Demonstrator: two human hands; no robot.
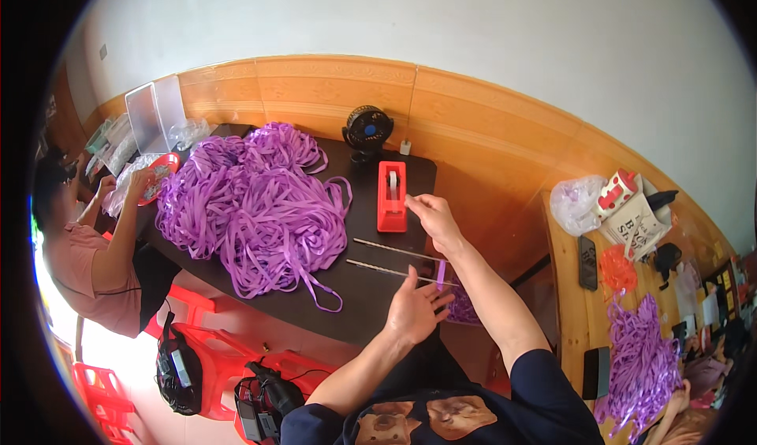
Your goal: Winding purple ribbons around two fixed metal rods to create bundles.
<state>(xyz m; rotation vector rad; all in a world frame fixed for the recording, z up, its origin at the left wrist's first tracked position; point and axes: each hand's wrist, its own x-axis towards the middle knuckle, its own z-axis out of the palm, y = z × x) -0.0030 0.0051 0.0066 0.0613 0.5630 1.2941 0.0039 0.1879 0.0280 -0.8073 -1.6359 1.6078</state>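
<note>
My right hand (435,221) is at the right side of a red tape dispenser (392,223), thumb and forefinger pinched together. Anything between those fingertips is too small to make out. The dispenser stands on the dark table with a pale tape roll (393,180) in it. Lower down, my left hand (412,312) is open, palm up and fingers spread, just below two thin metal rods (388,247). These rods stick out past the table's right edge. A purple ribbon (441,271) hangs over them near their outer ends, with more purple ribbon (464,307) below.
A large heap of purple ribbons (260,201) covers the table's middle. Behind the dispenser stands a black fan (368,130). At left, a person (95,264) handles things by a red basin (164,169). Red stools (209,366) hold black bags. A wooden table (569,319) is at right.
</note>
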